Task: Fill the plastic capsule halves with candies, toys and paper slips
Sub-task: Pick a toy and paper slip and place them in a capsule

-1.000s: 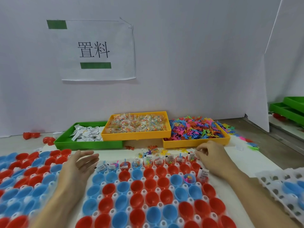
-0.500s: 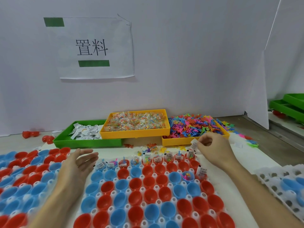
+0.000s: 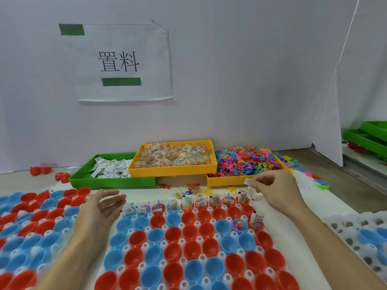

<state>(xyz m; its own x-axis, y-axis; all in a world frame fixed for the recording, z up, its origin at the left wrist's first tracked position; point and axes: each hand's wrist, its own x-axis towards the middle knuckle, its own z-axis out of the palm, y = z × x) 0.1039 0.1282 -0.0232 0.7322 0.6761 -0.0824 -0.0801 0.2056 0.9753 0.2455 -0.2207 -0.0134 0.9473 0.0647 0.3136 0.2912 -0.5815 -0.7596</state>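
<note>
A white holder tray (image 3: 201, 237) carries several red and blue capsule halves. Its far row and two cups below hold candy, toys and paper slips. My right hand (image 3: 276, 189) hovers over the tray's far right corner and pinches a small white paper slip (image 3: 250, 181) between thumb and fingers. My left hand (image 3: 100, 208) is open, palm turned inward, at the tray's far left corner. Behind stand a green tray of paper slips (image 3: 111, 181), a yellow tray of wrapped candies (image 3: 173, 169) and a yellow tray heaped with coloured plastic toys (image 3: 226, 182).
A second holder of red and blue halves (image 3: 31, 225) lies at the left. Another white holder (image 3: 360, 233) with a few blue halves lies at the right. Loose red halves (image 3: 40, 170) sit by the wall. Green trays (image 3: 368, 139) are stacked at the far right.
My right hand has lifted from the far row of cups and now holds a paper slip higher, in front of the toy tray. My left hand stays open.
</note>
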